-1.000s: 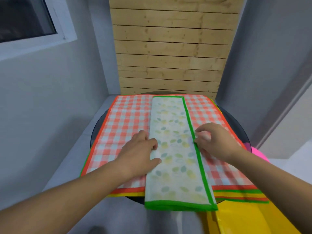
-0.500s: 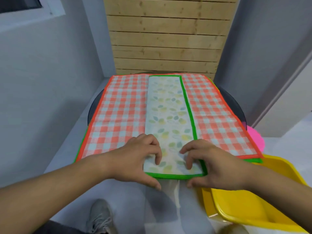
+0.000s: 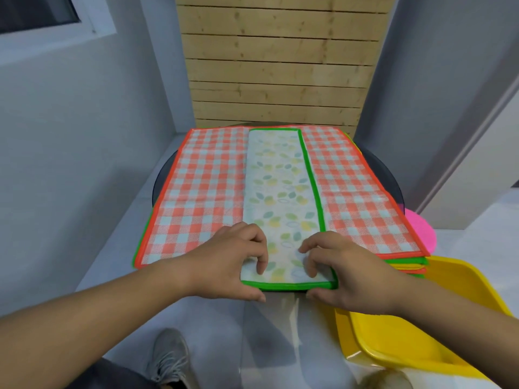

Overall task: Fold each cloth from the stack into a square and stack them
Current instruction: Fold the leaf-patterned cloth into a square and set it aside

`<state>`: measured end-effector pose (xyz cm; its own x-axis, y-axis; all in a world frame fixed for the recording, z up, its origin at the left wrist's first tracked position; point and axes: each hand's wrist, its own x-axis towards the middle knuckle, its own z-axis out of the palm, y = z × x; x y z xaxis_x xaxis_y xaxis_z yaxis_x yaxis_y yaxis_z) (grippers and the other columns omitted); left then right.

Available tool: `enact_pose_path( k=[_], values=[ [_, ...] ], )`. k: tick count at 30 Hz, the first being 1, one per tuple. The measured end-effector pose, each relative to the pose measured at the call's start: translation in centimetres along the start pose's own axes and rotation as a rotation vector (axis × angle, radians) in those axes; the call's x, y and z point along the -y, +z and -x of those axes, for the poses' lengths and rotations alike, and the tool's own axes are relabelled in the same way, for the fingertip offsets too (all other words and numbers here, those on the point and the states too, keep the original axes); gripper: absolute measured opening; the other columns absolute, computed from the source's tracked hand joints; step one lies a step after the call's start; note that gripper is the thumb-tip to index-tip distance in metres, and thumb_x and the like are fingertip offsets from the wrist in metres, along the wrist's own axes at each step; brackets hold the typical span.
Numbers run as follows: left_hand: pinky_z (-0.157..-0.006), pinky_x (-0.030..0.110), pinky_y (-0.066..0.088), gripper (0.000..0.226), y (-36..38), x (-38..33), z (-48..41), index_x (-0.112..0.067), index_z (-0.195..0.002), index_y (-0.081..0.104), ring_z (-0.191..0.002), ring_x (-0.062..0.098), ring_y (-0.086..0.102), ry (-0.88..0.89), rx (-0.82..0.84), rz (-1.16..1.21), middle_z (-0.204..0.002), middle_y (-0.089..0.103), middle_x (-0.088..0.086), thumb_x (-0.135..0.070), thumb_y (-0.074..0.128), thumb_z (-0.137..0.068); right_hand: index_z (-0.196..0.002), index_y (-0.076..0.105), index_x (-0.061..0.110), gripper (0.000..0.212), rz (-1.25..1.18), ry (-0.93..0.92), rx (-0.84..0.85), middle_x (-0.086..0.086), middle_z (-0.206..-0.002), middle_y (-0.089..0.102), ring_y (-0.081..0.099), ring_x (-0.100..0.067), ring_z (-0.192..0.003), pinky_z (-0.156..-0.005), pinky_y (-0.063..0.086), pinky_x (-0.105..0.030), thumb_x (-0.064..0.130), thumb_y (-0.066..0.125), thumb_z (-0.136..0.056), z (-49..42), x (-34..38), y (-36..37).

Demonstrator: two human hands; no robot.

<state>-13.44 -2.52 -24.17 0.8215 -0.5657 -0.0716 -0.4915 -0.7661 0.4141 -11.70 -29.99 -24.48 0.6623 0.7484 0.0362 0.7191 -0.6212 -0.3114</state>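
Note:
A leaf-print cloth with a green border [image 3: 279, 189] lies folded into a long narrow strip, running away from me down the middle of the stack. Under it lies a red-and-white checked cloth [image 3: 202, 192], the top of a stack of flat cloths whose green, yellow and red edges [image 3: 407, 265] show at the near right. My left hand [image 3: 238, 265] pinches the strip's near left corner, fingers on top and thumb under the edge. My right hand [image 3: 337, 268] pinches the near right corner the same way.
The stack covers a round dark table [image 3: 390, 178]. A yellow plastic tray [image 3: 421, 327] stands at the near right, below table height. A pink round object [image 3: 421, 231] shows beside the table's right edge. A wooden slat panel [image 3: 278, 66] rises behind. My shoe [image 3: 168, 355] is below.
Both hands slid from the middle of the strip toward me to its near end and took hold of the two near corners. The view tilted down.

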Motion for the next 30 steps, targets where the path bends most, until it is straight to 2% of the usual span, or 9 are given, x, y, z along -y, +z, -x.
enact_pose_path(
  k=[9,13,16,19,23,25,27,29,30],
  values=[
    [-0.082,0.011,0.045,0.009,-1.2,-0.6,0.1,-0.024,-0.081,0.075,-0.101,0.0,0.062,-0.037,-0.112,0.324,-0.101,0.069,-0.017,-0.031,0.08,-0.083,-0.091,0.055,0.032,0.03,-0.114,0.016,-0.032,0.02,-0.114,0.055,0.051,-0.004,-0.109,-0.087,0.047,-0.021,0.057,0.068,-0.08,0.0,0.3,-1.3],
    [-0.091,0.033,0.055,0.007,-3.1,-1.0,-0.3,-0.023,-0.079,0.076,-0.097,0.008,0.069,-0.107,-0.19,0.514,-0.095,0.075,-0.011,-0.022,0.077,-0.086,-0.094,0.056,0.035,0.037,-0.278,0.103,-0.067,0.018,-0.107,0.061,0.058,-0.008,-0.104,-0.083,0.051,-0.031,0.062,0.072,-0.074,-0.4,-0.3,-3.0],
    [-0.091,0.042,0.056,0.008,-4.7,-0.9,-1.5,-0.019,-0.081,0.077,-0.088,0.014,0.071,-0.09,-0.346,0.602,-0.089,0.076,-0.003,-0.015,0.076,-0.087,-0.098,0.065,0.028,0.03,-0.45,0.14,-0.143,0.01,-0.099,0.067,0.063,-0.013,-0.097,-0.082,0.052,-0.033,0.046,0.079,-0.078,-1.3,-0.6,-5.0],
    [-0.074,0.038,0.054,0.009,-6.7,-0.5,-3.6,-0.024,-0.081,0.076,-0.076,0.027,0.063,-0.068,-0.52,0.644,-0.083,0.074,-0.002,-0.021,0.074,-0.09,-0.108,0.068,0.024,0.029,-0.652,0.139,-0.213,0.008,-0.105,0.071,0.067,-0.01,-0.098,-0.081,0.052,-0.022,0.029,0.077,-0.082,-2.6,-1.2,-7.0],
    [-0.069,0.031,0.043,0.019,-9.3,0.5,-7.5,-0.02,-0.085,0.076,-0.073,0.019,0.05,-0.087,-0.707,0.785,-0.079,0.061,0.006,-0.038,0.074,-0.088,-0.129,0.059,0.02,0.042,-0.892,0.19,-0.225,0.011,-0.122,0.069,0.065,-0.006,-0.111,-0.088,0.051,-0.017,0.016,0.07,-0.088,-5.0,-2.6,-7.8],
    [-0.074,0.038,0.049,0.032,-10.2,1.1,-9.6,-0.018,-0.091,0.077,-0.076,0.021,0.056,-0.137,-0.751,0.859,-0.086,0.066,0.01,-0.048,0.073,-0.083,-0.125,0.061,0.02,0.037,-0.893,0.294,-0.287,0.014,-0.114,0.072,0.067,-0.005,-0.104,-0.08,0.052,-0.014,0.013,0.069,-0.089,-6.4,-3.6,-7.3],
    [-0.079,0.045,0.056,0.027,-10.4,2.1,-11.7,-0.013,-0.098,0.076,-0.08,0.02,0.066,-0.203,-0.763,0.979,-0.096,0.076,0.012,-0.039,0.071,-0.09,-0.119,0.063,0.021,0.029,-0.821,0.399,-0.324,0.012,-0.101,0.075,0.071,-0.006,-0.092,-0.075,0.057,-0.021,0.01,0.067,-0.091,-7.7,-4.8,-6.5],
    [-0.082,0.042,0.057,0.03,-10.2,3.2,-13.4,-0.01,-0.107,0.072,-0.084,0.018,0.071,-0.286,-0.757,1.007,-0.104,0.076,0.014,-0.037,0.067,-0.095,-0.113,0.062,0.018,0.022,-0.775,0.475,-0.317,0.01,-0.081,0.075,0.071,-0.009,-0.074,-0.07,0.06,-0.035,0.011,0.064,-0.093,-8.9,-5.8,-5.5],
    [-0.08,0.039,0.057,0.036,-10.0,3.8,-13.9,-0.011,-0.113,0.067,-0.086,0.017,0.072,-0.352,-0.727,0.988,-0.108,0.075,0.012,-0.041,0.068,-0.093,-0.112,0.06,0.015,0.019,-0.764,0.513,-0.316,0.012,-0.068,0.071,0.067,-0.006,-0.062,-0.059,0.056,-0.031,0.011,0.063,-0.093,-9.4,-6.4,-5.0]
  ],
)
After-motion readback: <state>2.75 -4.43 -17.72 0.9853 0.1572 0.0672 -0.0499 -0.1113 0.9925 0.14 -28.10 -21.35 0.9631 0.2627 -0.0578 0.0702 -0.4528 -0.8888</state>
